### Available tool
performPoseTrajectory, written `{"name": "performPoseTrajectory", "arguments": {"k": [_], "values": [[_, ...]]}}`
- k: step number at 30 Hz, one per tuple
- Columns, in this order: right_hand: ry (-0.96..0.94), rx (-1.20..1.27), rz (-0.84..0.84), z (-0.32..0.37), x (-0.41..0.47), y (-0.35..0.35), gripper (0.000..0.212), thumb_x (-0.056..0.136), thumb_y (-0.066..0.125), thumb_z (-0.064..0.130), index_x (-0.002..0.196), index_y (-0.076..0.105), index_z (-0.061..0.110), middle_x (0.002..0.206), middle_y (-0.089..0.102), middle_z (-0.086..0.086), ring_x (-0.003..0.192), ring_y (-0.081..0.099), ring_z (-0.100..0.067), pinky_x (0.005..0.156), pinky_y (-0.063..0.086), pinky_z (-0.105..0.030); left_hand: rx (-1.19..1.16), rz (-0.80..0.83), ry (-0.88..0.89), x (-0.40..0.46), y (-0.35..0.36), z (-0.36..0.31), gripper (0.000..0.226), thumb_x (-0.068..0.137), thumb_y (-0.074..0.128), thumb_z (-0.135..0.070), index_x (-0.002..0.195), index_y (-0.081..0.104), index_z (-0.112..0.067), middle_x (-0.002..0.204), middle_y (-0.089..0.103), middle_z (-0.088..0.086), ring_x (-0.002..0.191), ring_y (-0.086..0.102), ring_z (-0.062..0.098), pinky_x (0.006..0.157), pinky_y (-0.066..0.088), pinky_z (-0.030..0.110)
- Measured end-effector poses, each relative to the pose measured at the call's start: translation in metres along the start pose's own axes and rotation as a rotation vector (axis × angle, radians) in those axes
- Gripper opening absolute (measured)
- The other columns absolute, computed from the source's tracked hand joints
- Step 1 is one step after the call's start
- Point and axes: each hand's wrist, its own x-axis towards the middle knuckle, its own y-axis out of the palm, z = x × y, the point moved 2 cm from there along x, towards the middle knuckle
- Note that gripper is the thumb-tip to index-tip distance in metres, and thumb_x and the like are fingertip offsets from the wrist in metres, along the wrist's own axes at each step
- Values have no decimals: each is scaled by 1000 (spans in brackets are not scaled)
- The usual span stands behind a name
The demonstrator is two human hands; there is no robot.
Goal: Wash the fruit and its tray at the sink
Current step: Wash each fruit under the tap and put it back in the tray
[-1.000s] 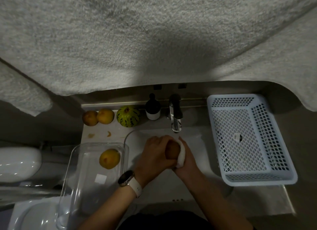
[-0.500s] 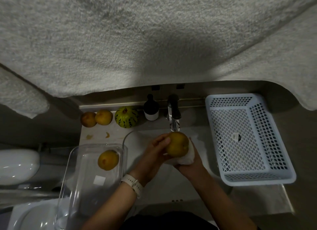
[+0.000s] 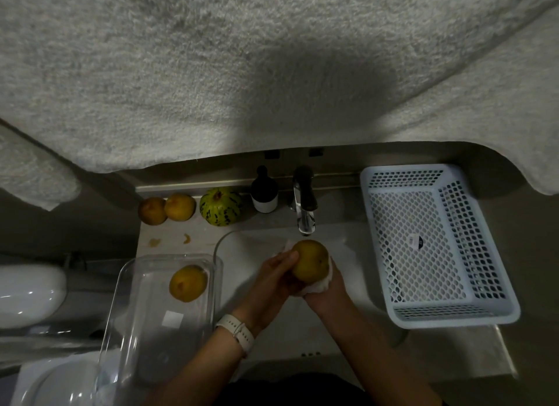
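Sitting at frame centre just below the tap (image 3: 305,204), the pear (image 3: 311,260) is cupped by the right hand (image 3: 325,293) through a cloth (image 3: 320,286), the left hand (image 3: 273,280) gripping its left side.

1. The pale worktop (image 3: 272,221) runs along the wall and has a sink basin (image 3: 351,254) set into it.
2. At its back edge lie two brown-yellow round fruits (image 3: 165,209), touching each other, a striped green melon (image 3: 220,206) and a dark bottle (image 3: 264,190).
3. A clear plastic tray (image 3: 133,315) sits left of the basin, overhanging the front.
4. A white perforated basket (image 3: 435,318) stands at the right.
5. Two small peel scraps (image 3: 187,238) lie behind the tray.
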Motion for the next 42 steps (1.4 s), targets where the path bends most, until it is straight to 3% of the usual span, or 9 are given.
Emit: {"name": "performPoseTrajectory", "arguments": {"k": [3,6,9,13,19,22,29,36,42], "values": [[-174,-104,-19,10,-8,-7,39,98,41,40,123,52,12,118,55,-17,101,55,-33,80,48,-47,109,-181,41,0,-3,-1,53,78,76,-44,116,68,-8,115,69,17,107,67,30,84,56,36],[-399,-212,34,23,-10,-25,35,99,44,0,127,51,20,120,59,-7,99,64,-19,81,57,-38,203,-371,109,-1,-13,1,45,72,81,-33,108,68,-9,105,72,12,93,72,23,73,58,29],[-557,-537,-112,13,-19,-8,24,97,52,33,96,70,18,99,71,-12,86,70,-27,76,59,-48,453,-416,145,0,-9,8,27,77,81,-21,98,67,-12,95,71,7,83,71,15,68,59,28],[-742,-657,-249,9,-20,-1,27,95,55,37,82,67,17,84,71,-14,81,69,-31,78,57,-48,482,-418,132,-2,-2,17,21,77,81,-19,92,67,-12,88,72,6,77,72,16,63,59,26],[-563,-462,-232,31,-21,-27,41,96,45,50,107,66,16,104,68,-14,95,66,-33,83,55,-55,300,-347,68,-2,0,12,45,68,81,-36,101,68,-8,98,71,11,85,72,21,67,58,28],[-745,-503,-320,57,-35,-46,44,99,45,44,120,60,9,107,67,-13,92,67,-25,69,58,-36,271,-325,1,0,-4,12,46,72,78,-34,106,65,-7,107,68,13,89,72,22,70,58,28],[-1167,-377,-490,152,-51,-33,27,93,54,46,89,62,20,77,62,6,62,61,2,52,48,-14,190,-231,-124,11,13,23,41,76,76,-34,109,64,-11,109,68,11,90,73,21,71,58,27],[-1267,-850,-674,198,-1,-6,51,102,38,40,96,66,-2,95,68,-22,79,58,-22,74,41,-31,175,-241,-164,42,34,22,52,76,78,-34,115,61,-4,113,67,18,95,72,24,77,59,33],[-1095,-1163,-722,191,36,15,55,98,33,54,118,59,9,118,62,-17,107,57,-33,93,41,-38,153,-271,-196,72,42,23,66,62,83,-40,112,61,-3,108,69,16,91,73,23,76,60,35]]}}
